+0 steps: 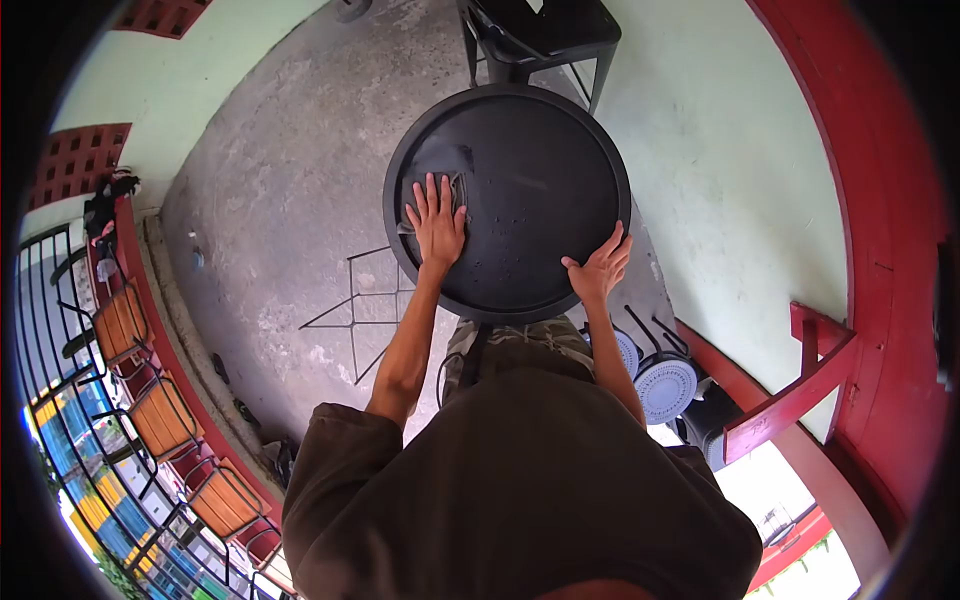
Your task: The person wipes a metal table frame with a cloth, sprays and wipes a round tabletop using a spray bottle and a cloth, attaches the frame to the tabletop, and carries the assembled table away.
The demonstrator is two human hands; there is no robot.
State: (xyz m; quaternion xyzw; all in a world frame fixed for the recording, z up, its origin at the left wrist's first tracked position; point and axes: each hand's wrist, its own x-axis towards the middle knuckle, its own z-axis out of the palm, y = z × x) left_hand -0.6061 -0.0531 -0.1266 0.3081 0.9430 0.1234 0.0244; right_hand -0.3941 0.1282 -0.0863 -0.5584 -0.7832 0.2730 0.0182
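Note:
In front of my body is a round black tabletop point(530, 150) with a raised rim; its support is hidden. Wet streaks and water drops show on its surface. My left hand point(437, 228) lies flat with fingers spread on its left part, pressing on a dark, crumpled cloth point(459, 190) that shows around the fingers. At the lower right edge my right hand point(602, 268) grips the rim, thumb over the top and fingers along the outer side.
A black metal chair point(545, 45) stands just beyond the tabletop, by the pale wall point(710, 150). Left on the concrete floor is a thin wire frame point(352, 296). Stools with round grey seats point(665, 390) sit low right. Wooden-seated chairs point(165, 415) line the left railing.

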